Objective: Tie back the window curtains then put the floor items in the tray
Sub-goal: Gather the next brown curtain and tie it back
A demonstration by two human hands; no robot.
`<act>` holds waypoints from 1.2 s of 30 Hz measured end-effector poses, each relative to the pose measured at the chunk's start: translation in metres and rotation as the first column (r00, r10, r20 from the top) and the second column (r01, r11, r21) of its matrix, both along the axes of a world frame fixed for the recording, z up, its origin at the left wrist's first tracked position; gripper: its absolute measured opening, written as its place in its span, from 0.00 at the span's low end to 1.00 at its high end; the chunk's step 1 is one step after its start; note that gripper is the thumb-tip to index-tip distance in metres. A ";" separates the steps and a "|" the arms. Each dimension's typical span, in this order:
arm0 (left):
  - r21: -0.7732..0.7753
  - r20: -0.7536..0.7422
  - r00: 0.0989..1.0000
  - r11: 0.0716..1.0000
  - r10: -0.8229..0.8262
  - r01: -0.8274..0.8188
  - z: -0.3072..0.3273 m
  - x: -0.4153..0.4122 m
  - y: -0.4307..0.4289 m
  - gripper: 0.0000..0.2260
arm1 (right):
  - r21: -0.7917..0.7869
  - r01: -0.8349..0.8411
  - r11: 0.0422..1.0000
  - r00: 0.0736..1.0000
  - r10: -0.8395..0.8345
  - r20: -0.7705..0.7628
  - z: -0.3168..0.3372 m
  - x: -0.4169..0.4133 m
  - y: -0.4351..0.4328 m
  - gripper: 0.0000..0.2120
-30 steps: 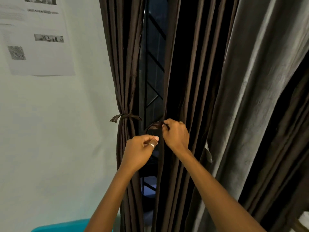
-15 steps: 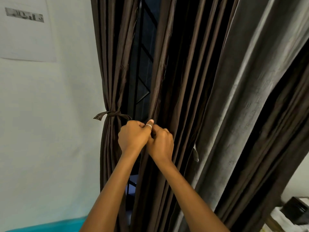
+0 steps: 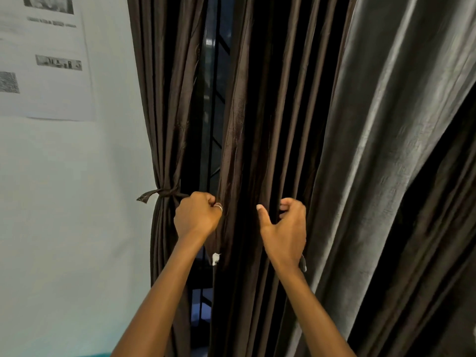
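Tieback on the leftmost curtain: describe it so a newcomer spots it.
Beside the pale wall with the printed sheet hangs a brown curtain panel. The tieback is the thin knotted band cinching it, loose end sticking left; no other panel shows one.

No text is coming through sharply enough to read. A paper sheet [image 3: 55, 99] is hanging on the wall [image 3: 64, 202] at the upper left, and it is carrying a short dark line of print [image 3: 51, 23] near its top, too blurred to make out. Below that, fainter lines are showing only as grey smears. A dark mottled square [image 3: 9, 82] at the sheet's left edge is looking like a scan code, though its pattern is not resolving. A small white tag [image 3: 215, 258] is hanging at the edge of the brown curtain [image 3: 270, 124], and no marking on it is legible.
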State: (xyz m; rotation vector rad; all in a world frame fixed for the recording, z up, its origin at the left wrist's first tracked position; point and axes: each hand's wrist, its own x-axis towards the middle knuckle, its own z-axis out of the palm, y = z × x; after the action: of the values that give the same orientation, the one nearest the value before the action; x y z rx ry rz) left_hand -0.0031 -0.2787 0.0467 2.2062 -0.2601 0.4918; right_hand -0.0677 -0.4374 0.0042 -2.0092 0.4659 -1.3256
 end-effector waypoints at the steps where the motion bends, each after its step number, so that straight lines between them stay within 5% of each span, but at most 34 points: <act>1: 0.001 0.016 1.000 1.000 -0.008 0.008 -0.002 -0.001 -0.001 0.11 | -0.016 -0.015 1.000 0.997 0.013 -0.074 0.004 0.001 -0.005 0.26; 3: -0.005 0.034 0.999 1.000 -0.023 0.023 -0.005 -0.002 -0.005 0.10 | -0.053 -0.106 0.993 0.974 0.092 -0.206 0.011 0.007 -0.014 0.25; 5: -0.016 0.039 0.999 1.000 -0.019 0.019 -0.010 -0.003 -0.005 0.08 | -0.095 -0.162 0.982 0.956 0.132 -0.263 0.017 0.013 -0.027 0.09; 12: -0.038 0.068 0.981 0.983 0.183 -0.181 -0.007 0.020 0.041 0.11 | -0.033 -0.044 0.998 0.932 0.029 -0.361 0.028 0.012 -0.107 0.17; 19: -0.055 0.138 0.966 0.976 0.217 -0.212 -0.017 0.009 0.024 0.10 | -0.193 -0.038 0.981 0.961 -0.017 -0.277 0.012 0.003 -0.071 0.12; 36: -0.057 0.087 0.985 0.986 -0.149 0.154 -0.022 -0.019 -0.038 0.07 | -0.384 -0.248 0.890 0.953 0.152 -0.262 -0.001 0.009 0.013 0.05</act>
State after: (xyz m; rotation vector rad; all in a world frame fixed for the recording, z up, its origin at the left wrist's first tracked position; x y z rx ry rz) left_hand -0.0225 -0.3167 0.0246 2.0882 -0.4465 0.5004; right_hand -0.0584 -0.4242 0.0027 -2.4986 0.0666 -1.1390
